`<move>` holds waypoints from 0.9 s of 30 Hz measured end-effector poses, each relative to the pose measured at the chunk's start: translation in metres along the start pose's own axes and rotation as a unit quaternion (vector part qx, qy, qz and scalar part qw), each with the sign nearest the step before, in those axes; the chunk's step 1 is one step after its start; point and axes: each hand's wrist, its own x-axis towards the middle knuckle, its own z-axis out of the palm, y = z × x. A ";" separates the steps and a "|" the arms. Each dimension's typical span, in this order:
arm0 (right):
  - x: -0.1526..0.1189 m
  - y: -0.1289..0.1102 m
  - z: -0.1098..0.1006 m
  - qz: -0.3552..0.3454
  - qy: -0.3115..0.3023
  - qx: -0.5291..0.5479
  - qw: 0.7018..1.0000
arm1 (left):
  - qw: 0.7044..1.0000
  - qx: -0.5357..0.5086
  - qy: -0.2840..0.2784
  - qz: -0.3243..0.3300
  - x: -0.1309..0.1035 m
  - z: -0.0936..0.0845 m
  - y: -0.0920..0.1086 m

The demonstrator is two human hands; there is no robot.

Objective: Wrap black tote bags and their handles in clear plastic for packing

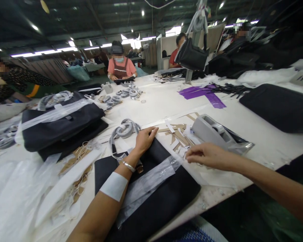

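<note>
A black bag (pixel 171 188) lies flat in front of me, with clear plastic film (pixel 151 185) across it and a grey-wrapped coiled handle (pixel 126 129) at its far left side. My left hand (pixel 145 140) reaches over the bag to its far edge, fingers closed together there; their undersides are hidden. To the right of the bag, my right hand (pixel 203 155) hovers low over the table with bent fingers and thumb drawn together. Whatever they pinch is too small to make out. Paper and cardboard strips (pixel 176 136) lie just beyond it, beside a grey tape dispenser (pixel 209 131).
Stacked black bags (pixel 63 124) stand at left, near white plastic sheeting (pixel 12 198). Purple tape (pixel 202 92) sticks to the table (pixel 161 97). A black panel (pixel 280 107) lies at right. Co-workers, one in a pink top (pixel 121 67), sit around the table.
</note>
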 end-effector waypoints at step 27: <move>-0.055 0.016 0.064 -0.138 0.195 -0.085 0.967 | 0.994 0.075 -0.071 -0.019 -0.002 0.011 0.004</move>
